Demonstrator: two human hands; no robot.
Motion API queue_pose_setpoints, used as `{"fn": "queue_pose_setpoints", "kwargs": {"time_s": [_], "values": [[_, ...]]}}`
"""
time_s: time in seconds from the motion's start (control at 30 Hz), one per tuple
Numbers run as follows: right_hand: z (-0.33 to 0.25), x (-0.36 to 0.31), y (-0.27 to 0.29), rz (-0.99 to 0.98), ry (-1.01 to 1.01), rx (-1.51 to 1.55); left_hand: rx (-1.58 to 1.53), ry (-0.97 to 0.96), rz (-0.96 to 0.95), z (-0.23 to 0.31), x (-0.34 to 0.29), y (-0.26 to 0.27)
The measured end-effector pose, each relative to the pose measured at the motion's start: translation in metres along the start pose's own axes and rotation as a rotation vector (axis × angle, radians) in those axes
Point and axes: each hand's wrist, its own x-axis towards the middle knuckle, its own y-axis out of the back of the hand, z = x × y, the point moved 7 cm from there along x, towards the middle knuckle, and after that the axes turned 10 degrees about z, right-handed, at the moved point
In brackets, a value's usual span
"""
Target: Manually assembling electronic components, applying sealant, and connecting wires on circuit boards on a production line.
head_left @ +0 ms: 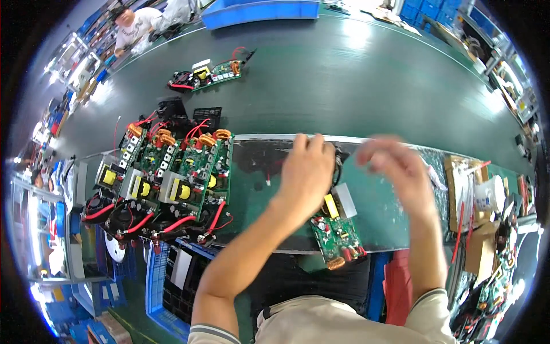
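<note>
A green circuit board [338, 238] lies in front of me, tilted, its near end reaching over the bench's front edge. It carries a yellow transformer, a pale metal heat sink [345, 200] and a copper coil at the near end. My left hand [306, 172] is closed at the board's far end, its fingers curled over black parts and dark wires [338, 163]; the exact grip is hidden. To the right of that end, my right hand [395, 166] is raised and smeared by motion, its fingers bent. Whether it holds anything does not show.
Several similar boards [183, 172] with black fans and red wires stand packed at the left. Another board [212, 74] lies on the green belt [344, 74] beyond. A blue bin [260, 14] stands far off; a blue crate [157, 286] is below left. A white tub [490, 195] sits right.
</note>
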Motion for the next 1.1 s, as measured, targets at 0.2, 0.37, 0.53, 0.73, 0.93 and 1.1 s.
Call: {"fn": "queue_pose_setpoints", "kwargs": {"time_s": [0.2, 0.37, 0.53, 0.73, 0.93, 1.1], "values": [[-0.035, 0.076, -0.083, -0.610, 0.436, -0.286, -0.069, 0.046, 0.364, 0.034, -0.049, 0.014], [0.005, 0.055, -0.193, -1.311, 0.201, -0.544, -0.169, 0.129, 0.415, 0.045, -0.076, 0.003], [0.047, 0.041, -0.217, -1.707, 0.141, -0.660, -0.158, 0.113, 0.455, 0.048, -0.084, 0.003], [0.088, 0.080, -0.185, -1.435, -0.131, -0.657, -0.206, 0.097, 0.498, 0.046, -0.093, 0.002], [0.121, 0.097, -0.156, -1.386, -0.561, -0.373, -0.182, 0.063, 0.495, 0.040, -0.093, -0.001], [0.149, 0.098, -0.121, -1.352, -0.609, -0.220, -0.178, 0.064, 0.463, 0.040, -0.096, 0.000]]}}
